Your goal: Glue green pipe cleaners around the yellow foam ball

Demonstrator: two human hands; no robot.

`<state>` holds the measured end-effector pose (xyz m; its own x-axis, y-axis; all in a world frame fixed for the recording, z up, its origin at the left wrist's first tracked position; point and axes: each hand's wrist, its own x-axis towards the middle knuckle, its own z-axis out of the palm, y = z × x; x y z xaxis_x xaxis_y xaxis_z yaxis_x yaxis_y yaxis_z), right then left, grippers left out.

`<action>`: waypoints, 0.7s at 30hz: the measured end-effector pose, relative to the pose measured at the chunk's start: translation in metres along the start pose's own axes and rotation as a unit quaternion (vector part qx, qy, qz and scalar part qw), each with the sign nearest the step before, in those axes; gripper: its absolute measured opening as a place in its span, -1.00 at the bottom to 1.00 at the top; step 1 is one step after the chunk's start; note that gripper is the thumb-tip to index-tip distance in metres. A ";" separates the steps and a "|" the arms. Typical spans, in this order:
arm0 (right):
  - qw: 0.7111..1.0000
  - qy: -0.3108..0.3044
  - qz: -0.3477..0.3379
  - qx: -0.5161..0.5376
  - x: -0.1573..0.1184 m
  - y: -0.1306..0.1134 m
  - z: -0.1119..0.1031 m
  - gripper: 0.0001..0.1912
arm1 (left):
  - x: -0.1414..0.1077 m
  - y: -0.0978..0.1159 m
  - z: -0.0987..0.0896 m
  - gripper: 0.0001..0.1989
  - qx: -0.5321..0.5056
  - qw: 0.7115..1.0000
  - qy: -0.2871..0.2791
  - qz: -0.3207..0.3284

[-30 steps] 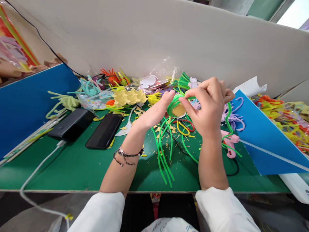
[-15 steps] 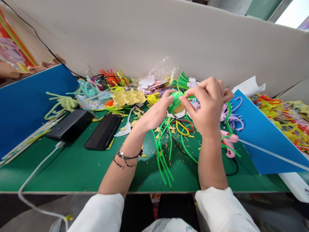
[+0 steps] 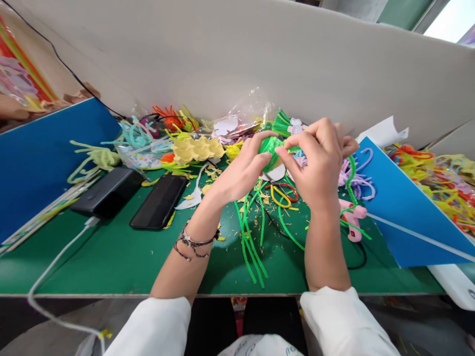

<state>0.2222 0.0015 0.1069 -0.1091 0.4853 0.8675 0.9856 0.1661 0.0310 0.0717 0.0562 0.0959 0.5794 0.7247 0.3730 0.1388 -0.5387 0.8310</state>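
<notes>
Between the fingers and thumb of my left hand [image 3: 237,173] is a small ball wound with green pipe cleaner [image 3: 270,153]. My right hand [image 3: 319,163] pinches a green pipe cleaner [image 3: 349,184] close to the ball's right side, and its tail hangs down past my wrist. Below the ball lie scissors [image 3: 281,196] with one yellow and one red handle. Several loose green pipe cleaners [image 3: 248,242] are spread on the table under my hands. A white piece [image 3: 276,173] shows behind the ball, partly hidden.
A pink glue gun [image 3: 354,220] lies right of my right forearm. To the left are a phone [image 3: 159,202] and a black power bank [image 3: 107,193] with a white cable. A yellow egg-carton piece [image 3: 198,150] sits behind, among colourful pipe cleaners. Blue panels [image 3: 415,212] flank the table.
The green ball has turned in my left hand, and the tan patch on its underside shows less. My left fingers have shifted around it. My right hand stays almost where it was.
</notes>
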 end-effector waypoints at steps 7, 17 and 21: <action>1.000 0.009 0.002 0.001 0.000 0.000 0.003 -0.80 | -0.001 0.000 0.002 -0.49 -0.003 1.000 0.003 0.012; 1.000 -0.001 -0.010 -0.023 0.000 -0.002 0.000 -0.77 | 0.001 0.000 0.003 -0.56 -0.013 1.000 0.008 -0.011; 1.000 -0.003 -0.006 -0.015 0.000 -0.003 -0.001 -0.78 | 0.002 0.000 0.001 -0.57 -0.024 0.999 -0.003 -0.033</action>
<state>0.2197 0.0004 0.1068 -0.1223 0.4891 0.8636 0.9876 0.1459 0.0572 0.0739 0.0571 0.0960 0.5743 0.7558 0.3145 0.1384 -0.4684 0.8726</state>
